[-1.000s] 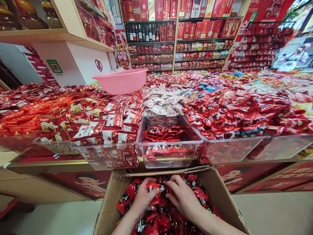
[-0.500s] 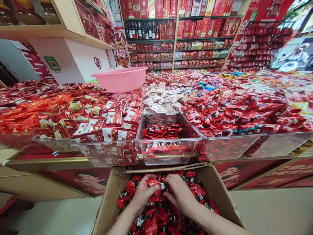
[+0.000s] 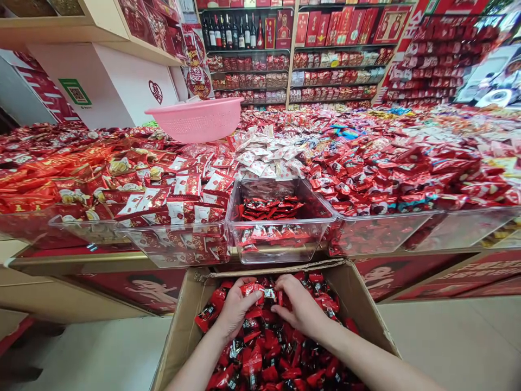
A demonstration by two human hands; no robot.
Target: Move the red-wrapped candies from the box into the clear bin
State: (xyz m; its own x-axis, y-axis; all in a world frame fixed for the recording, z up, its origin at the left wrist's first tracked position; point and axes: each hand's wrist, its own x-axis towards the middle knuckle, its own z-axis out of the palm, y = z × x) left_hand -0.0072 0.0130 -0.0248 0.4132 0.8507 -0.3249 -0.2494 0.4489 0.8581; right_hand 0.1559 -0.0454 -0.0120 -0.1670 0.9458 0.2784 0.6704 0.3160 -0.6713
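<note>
A cardboard box (image 3: 372,320) full of small red and black wrapped candies (image 3: 268,347) stands in front of me. Both hands are over the candies near the box's far side. My left hand (image 3: 234,308) is closed, thumb on top, around a red candy packet (image 3: 251,288). Close beside it, my right hand (image 3: 300,305) has its fingers curled at the edge of a red packet (image 3: 280,297); its fingertips are partly hidden. Just beyond the box is a clear plastic bin (image 3: 280,255), partly filled with flat-lying red packets (image 3: 271,208).
Neighbouring clear bins (image 3: 175,247) heaped with wrapped sweets line the counter on both sides. A pink plastic basket (image 3: 197,122) rests on the sweets at back left. Shelves with bottles (image 3: 230,32) and red boxes stand behind. The counter's edge (image 3: 122,258) runs above the box.
The view has tilted down slightly, so the counter and shelves sit higher. Both hands stay together over the candies; the packets at my fingers have shifted, and the right fingers now touch a red packet.
</note>
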